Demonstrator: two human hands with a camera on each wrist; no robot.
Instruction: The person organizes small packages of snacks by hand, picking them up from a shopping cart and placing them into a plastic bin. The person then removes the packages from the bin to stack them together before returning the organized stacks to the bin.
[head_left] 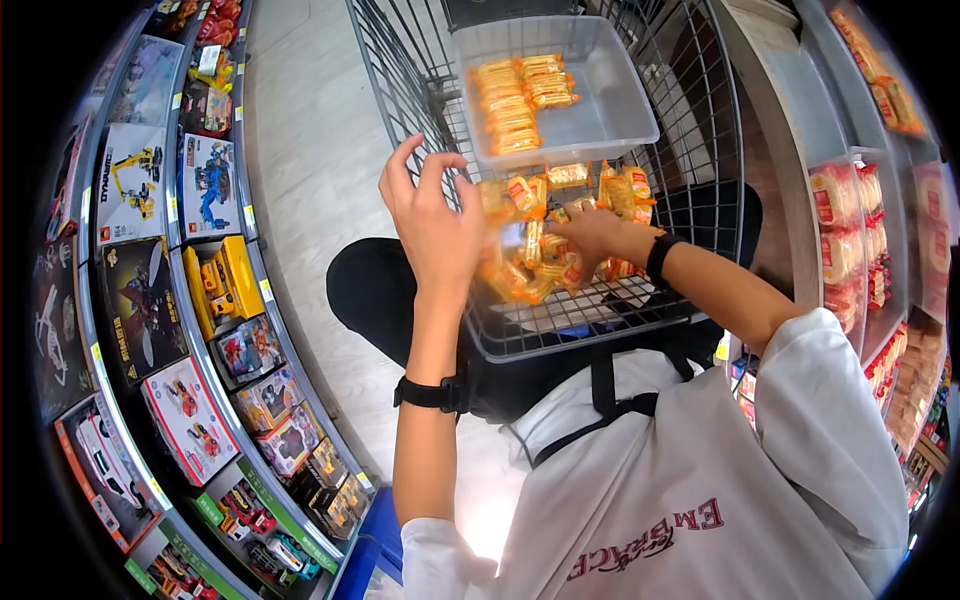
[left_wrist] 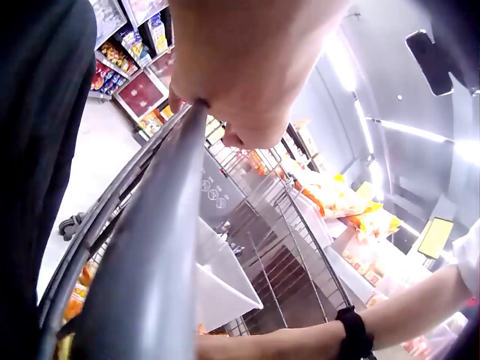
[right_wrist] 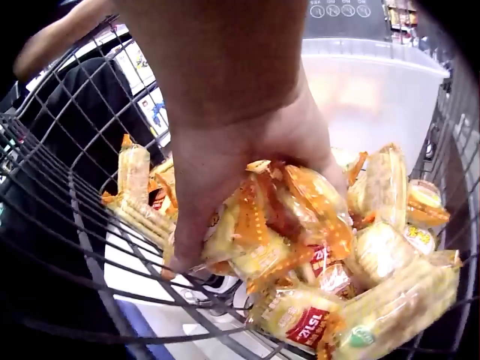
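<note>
My right hand (head_left: pixel 592 234) is down among orange-and-clear wrapped snack packets (head_left: pixel 520 275) lying loose in the cart basket. In the right wrist view the same hand (right_wrist: pixel 251 150) has its thumb and fingers curled round some packets (right_wrist: pixel 300 217), its fingertips partly hidden. My left hand (head_left: pixel 432 215) is raised over the cart's left side, fingers parted and loosely bent, holding nothing. The left wrist view shows that hand (left_wrist: pixel 240 82) by the cart's grey rail (left_wrist: pixel 154 247). A translucent tub (head_left: pixel 610 110) in the cart holds packets laid in two rows (head_left: pixel 505 105).
The wire cart (head_left: pixel 710 130) surrounds the packets, its near rim (head_left: pixel 590 340) close to my body. Shelves of boxed toys (head_left: pixel 133 180) stand on the left. On the right are a wooden-edged shelf and clear bins of red-labelled packets (head_left: pixel 838 230). A dark-clothed knee (head_left: pixel 370 290) is beside the cart.
</note>
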